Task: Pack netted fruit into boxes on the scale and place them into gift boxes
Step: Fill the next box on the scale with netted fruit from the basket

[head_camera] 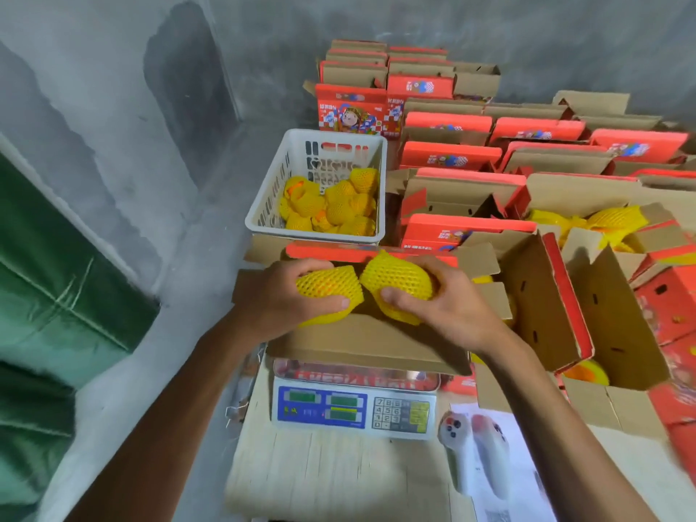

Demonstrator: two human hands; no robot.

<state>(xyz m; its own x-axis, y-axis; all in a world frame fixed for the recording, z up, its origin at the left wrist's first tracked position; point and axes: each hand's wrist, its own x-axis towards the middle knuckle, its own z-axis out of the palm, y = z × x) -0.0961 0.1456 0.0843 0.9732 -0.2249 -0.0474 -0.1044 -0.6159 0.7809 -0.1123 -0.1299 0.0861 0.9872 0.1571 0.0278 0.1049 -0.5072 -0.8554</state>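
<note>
Both hands are busy: my left hand (pixel 290 295) curls round one netted fruit (pixel 327 292), my right hand (pixel 444 303) grips another netted fruit (pixel 399 280), the two touching above the open cardboard box (pixel 369 344) that sits on the scale (pixel 356 408). Beyond it, the white basket (pixel 263 216) holds more netted fruit. To my right, an open gift box (pixel 617 325) also shows netted fruit inside.

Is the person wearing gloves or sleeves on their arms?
No. The left hand and right hand are bare, with no gloves. Both forearms are uncovered right down to the bottom edge of the picture, so no sleeve shows. No watch, ring or bracelet shows on either one.
</note>
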